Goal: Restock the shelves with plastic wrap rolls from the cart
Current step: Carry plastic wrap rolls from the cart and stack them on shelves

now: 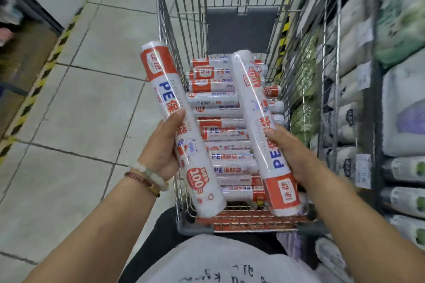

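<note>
Plastic wrap rolls: a stack of them point(220, 122) lies crosswise in the cart's basket, layered from the near end toward the far end, so each can be lifted out by its middle.
Cart: the wire cart point(230, 0) stands in the aisle right in front of the person, close along the shelves on the right, which keeps the carry short.
Left roll: one roll point(181, 126) is raised above the basket, tilted with its red-capped end away from the person and leaning left.
Left hand: the left hand point(163, 145) is wrapped round the lower half of that roll, thumb across the front, fingers behind and out of sight.
Right roll: a second roll point(262, 131) is up as well, its red end toward the person, upper end leaning left.
Right hand: the right hand point(292, 154) grips it from the right side near the lower half, thumb on the front.
Why two: probably one per hand to halve the trips.
Shelves: the shelves point(368, 99) on the right are packed with pale bagged goods, blurred; the slot for the rolls cannot be told.
Stage: rolls lifted, none shelved yet.
</note>
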